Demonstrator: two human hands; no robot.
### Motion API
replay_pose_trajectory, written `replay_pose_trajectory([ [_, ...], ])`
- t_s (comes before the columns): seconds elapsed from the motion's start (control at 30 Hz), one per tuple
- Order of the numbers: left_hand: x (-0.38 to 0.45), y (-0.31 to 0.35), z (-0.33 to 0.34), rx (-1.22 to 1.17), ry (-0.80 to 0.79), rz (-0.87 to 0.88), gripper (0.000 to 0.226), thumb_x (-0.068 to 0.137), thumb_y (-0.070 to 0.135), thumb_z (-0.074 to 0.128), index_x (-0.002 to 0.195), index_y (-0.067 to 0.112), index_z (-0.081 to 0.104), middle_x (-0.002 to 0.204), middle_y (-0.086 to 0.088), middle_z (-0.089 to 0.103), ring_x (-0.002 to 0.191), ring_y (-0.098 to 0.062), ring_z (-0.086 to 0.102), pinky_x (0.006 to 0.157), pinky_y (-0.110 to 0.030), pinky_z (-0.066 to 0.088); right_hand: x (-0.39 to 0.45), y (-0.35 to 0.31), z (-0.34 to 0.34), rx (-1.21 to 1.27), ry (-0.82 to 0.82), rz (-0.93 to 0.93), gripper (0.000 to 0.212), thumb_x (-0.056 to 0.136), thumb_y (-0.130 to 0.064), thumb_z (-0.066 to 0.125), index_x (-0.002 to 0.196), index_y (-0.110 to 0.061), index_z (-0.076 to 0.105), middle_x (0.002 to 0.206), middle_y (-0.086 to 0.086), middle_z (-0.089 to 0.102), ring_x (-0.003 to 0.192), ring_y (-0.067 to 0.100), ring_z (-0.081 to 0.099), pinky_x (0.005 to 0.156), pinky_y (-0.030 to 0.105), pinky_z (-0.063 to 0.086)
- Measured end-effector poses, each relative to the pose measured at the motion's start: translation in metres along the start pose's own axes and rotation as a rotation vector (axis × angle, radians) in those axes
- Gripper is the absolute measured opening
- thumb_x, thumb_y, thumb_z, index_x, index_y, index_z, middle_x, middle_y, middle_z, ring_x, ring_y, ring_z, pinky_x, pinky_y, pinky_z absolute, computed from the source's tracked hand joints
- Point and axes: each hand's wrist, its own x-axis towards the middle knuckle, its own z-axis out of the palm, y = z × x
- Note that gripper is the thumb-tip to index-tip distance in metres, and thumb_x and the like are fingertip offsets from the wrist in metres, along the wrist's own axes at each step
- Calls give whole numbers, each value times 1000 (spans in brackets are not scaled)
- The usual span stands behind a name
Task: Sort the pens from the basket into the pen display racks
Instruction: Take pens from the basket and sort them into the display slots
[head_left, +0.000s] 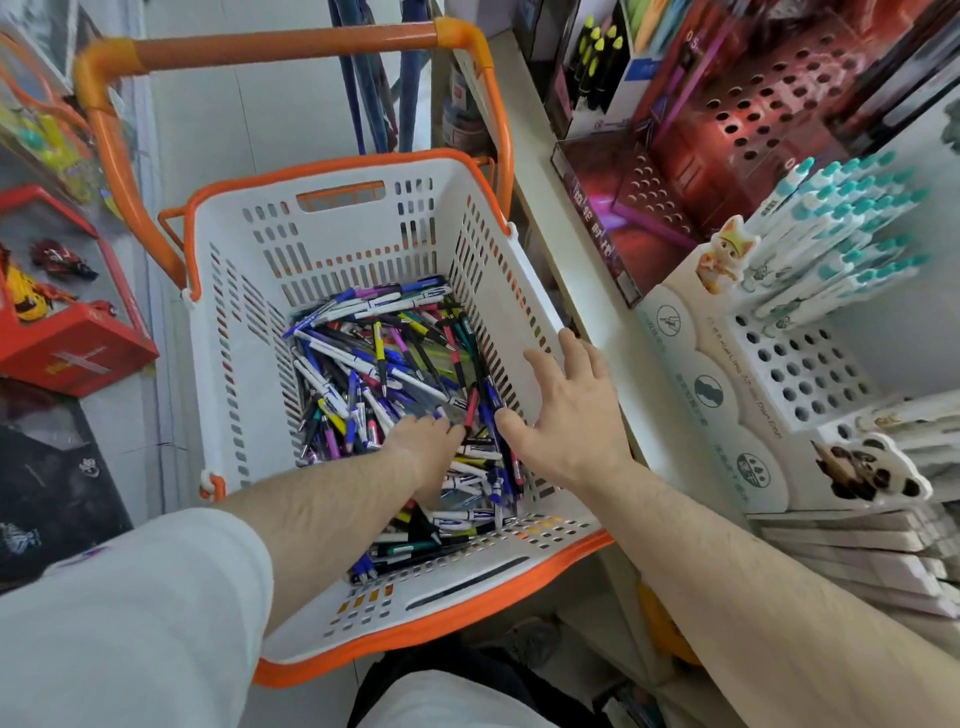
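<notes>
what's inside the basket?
The basket holds a loose pile of mixed pens. The left hand reaches into it, fingers buried; pens beneath hand and forearm are hidden.

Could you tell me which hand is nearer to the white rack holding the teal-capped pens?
The right hand: it hovers open over the basket's right side, closest to the white rack. The left hand reaches down among the pens, farther left.

Reached the left hand (426, 447) down into the white basket (363, 234), fingers buried among the loose pens (384, 364); held the right hand (566, 410) spread just beside it, above the pile. Stood a white rack (800, 364) of teal-capped pens (841, 234) right of both hands.
</notes>
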Motion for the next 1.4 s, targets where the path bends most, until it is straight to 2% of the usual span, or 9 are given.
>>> replay_pose_trajectory([
  [0.27, -1, -35, -18, -22, -89, 132, 76, 71, 26, 79, 137, 24, 39, 108, -1, 63, 94, -24, 60, 72, -38, 54, 0, 5, -3, 101, 3, 1, 79, 78, -59, 42, 146, -19, 42, 159, 12, 27, 146, 29, 18, 118, 39, 25],
  [0.5, -10, -35, -22, 13, -13, 140, 68, 79, 12, 70, 139, 19, 38, 99, -2, 63, 86, -24, 60, 68, -37, 51, 1, 6, -6, 138, -3, 5, 74, 82, -56, 47, 146, -20, 40, 161, 9, 25, 146, 26, 15, 118, 38, 24],
  [0.7, -32, -60, -52, -635, 163, -12, 48, 83, 16, 71, 115, 25, 36, 92, -1, 52, 83, -26, 59, 55, -34, 43, 2, 4, -9, 213, 13, 24, 78, 81, -62, 37, 147, -22, 42, 161, 7, 27, 147, 23, 17, 118, 37, 20],
  [0.83, -51, -62, -64, -1198, 327, -134, 80, 88, 15, 71, 150, 21, 21, 137, -11, 47, 127, -28, 53, 56, -13, 42, 0, 4, -12, 258, -14, 34, 78, 82, -64, 36, 149, -24, 42, 162, 4, 25, 148, 19, 15, 119, 36, 16],
  [0.93, -61, -59, -67, -1363, 446, -220, 64, 85, 18, 75, 135, 20, 34, 126, -5, 55, 113, -25, 56, 84, -29, 40, 0, 4, -13, 284, -24, 42, 78, 81, -64, 36, 148, -26, 41, 162, 4, 24, 148, 19, 13, 120, 37, 14],
  [1.03, -66, -57, -66, -1571, 515, -354, 47, 83, 12, 76, 117, 18, 45, 97, 1, 56, 84, -12, 55, 86, -34, 37, -5, -1, -14, 319, 18, -6, 72, 82, -61, 42, 144, -25, 45, 161, 5, 24, 148, 20, 10, 121, 41, 13],
  [1.13, -70, -53, -65, -1889, 515, -453, 54, 68, 14, 82, 112, 5, 53, 99, -8, 60, 91, -26, 61, 87, -46, 46, -14, -12, -12, 388, 81, -74, 56, 86, -44, 61, 137, -21, 52, 153, 1, 36, 145, 17, 21, 118, 34, 22],
  [1.3, -71, -41, -63, -2330, 458, -505, 13, 87, 7, 64, 81, -4, 62, 101, -7, 62, 81, -26, 59, 67, -35, 48, -21, -36, -9, 877, -368, 284, 49, 95, -36, 61, 140, -19, 50, 137, -2, 56, 119, 13, 53, 101, 29, 41],
  [1.4, -72, -34, -69, -2490, 483, -423, 9, 94, 7, 54, 92, 3, 61, 86, -9, 61, 68, -20, 59, 63, -31, 47, -27, -47, -6, 1024, -514, 455, 48, 97, -41, 57, 138, -18, 51, 131, 0, 57, 116, 15, 54, 100, 33, 42],
])
